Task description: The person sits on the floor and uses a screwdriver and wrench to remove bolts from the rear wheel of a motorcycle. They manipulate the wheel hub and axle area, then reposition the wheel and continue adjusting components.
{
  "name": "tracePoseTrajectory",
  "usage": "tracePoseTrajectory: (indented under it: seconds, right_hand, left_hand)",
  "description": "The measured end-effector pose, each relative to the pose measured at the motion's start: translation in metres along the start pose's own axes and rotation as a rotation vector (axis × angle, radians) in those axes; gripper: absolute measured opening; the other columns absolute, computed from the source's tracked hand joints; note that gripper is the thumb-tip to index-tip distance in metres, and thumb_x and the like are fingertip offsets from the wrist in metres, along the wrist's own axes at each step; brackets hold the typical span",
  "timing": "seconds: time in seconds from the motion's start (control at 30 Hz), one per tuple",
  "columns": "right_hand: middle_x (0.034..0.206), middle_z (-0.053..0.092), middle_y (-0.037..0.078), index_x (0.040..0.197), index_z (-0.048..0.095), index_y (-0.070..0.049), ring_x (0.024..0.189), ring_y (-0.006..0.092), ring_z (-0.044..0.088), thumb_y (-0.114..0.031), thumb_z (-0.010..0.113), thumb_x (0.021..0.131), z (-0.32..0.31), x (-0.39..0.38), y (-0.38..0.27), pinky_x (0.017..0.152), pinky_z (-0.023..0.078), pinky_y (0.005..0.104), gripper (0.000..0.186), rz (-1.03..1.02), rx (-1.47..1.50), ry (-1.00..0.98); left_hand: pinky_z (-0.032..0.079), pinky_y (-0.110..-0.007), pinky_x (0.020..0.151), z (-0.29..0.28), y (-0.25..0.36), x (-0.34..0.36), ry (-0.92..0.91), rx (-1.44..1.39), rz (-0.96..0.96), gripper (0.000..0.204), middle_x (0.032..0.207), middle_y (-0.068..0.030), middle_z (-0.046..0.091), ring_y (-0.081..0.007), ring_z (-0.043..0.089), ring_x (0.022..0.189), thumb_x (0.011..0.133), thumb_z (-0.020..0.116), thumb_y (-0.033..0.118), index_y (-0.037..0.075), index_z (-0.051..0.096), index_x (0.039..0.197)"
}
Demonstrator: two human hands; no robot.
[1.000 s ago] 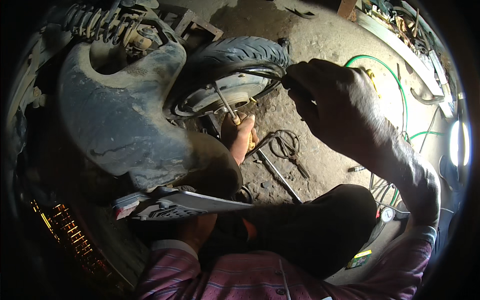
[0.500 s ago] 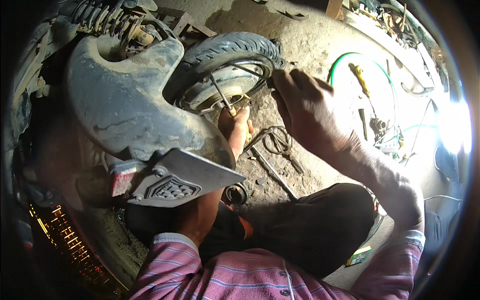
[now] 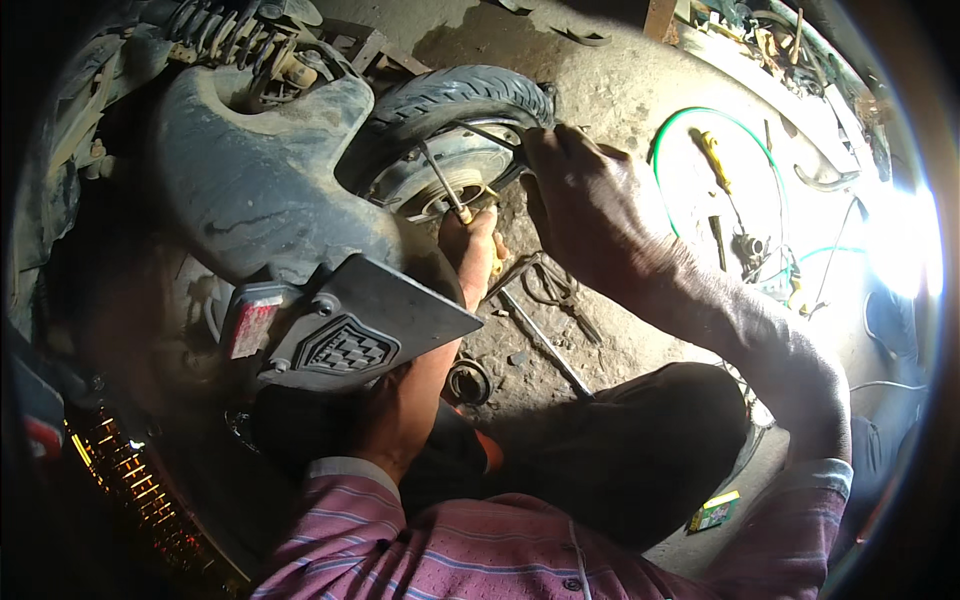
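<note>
A scooter-like wheel with a black tyre (image 3: 455,95) and a dull metal rim lies tilted ahead of me. My left hand (image 3: 470,240) is closed round a screwdriver (image 3: 440,177) near the hub; its metal shaft reaches up to the rim's edge, and a bit of yellow handle shows below the fingers. At the wheel's right side my right hand (image 3: 590,195) is closed on the end of a dark bar, which looks like a tyre lever (image 3: 490,135), lying across the rim under the tyre. The fingertips of that hand are partly hidden behind its back.
A grey mudguard (image 3: 270,190) with a plate (image 3: 375,325) and red reflector (image 3: 254,326) overhangs my left forearm. Right of the wheel lie a cable loop (image 3: 550,282), a metal rod (image 3: 545,342), a yellow-handled screwdriver (image 3: 714,155) and a green hose (image 3: 660,150). A bright lamp (image 3: 910,245) glares at right.
My right hand has shifted a little left and down, with the dark bar's end in it. The left hand holds its place on the screwdriver. The view has shifted slightly.
</note>
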State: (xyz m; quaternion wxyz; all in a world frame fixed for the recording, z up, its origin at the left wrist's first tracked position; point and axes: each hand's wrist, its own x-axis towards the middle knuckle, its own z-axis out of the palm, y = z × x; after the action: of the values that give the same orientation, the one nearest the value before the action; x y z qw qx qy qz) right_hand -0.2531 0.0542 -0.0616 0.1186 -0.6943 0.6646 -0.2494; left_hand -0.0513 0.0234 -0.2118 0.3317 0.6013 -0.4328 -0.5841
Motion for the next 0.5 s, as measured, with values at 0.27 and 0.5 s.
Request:
tracePoseTrajectory:
  seconds: [0.27, 0.5]
  right_hand:
    - [0.097, 0.073, 0.003, 0.116, 0.068, -0.002, 0.068, 0.0098, 0.056, -0.024, 0.06, 0.102, -0.035, 0.044, 0.038, 0.054, 0.046, 0.0281, 0.027, 0.444, 0.953, -0.625]
    - [0.102, 0.073, 0.012, 0.125, 0.066, 0.0, 0.085, 0.018, 0.068, -0.024, 0.062, 0.1, 0.011, -0.004, 0.008, 0.077, 0.055, 0.0328, 0.034, 0.166, 0.742, -0.189]
  left_hand:
    - [0.037, -0.029, 0.035, 0.008, 0.017, -0.008, 0.039, -0.012, 0.009, 0.024, 0.059, -0.0025, 0.053, -0.015, 0.052, 0.04, 0.093, 0.07, 0.028, 0.01, 0.056, 0.087]
    - [0.042, -0.03, 0.043, 0.016, 0.022, -0.007, 0.016, -0.085, 0.025, 0.021, 0.066, -0.0014, 0.054, -0.0137, 0.053, 0.047, 0.093, 0.069, 0.024, 0.009, 0.055, 0.089]
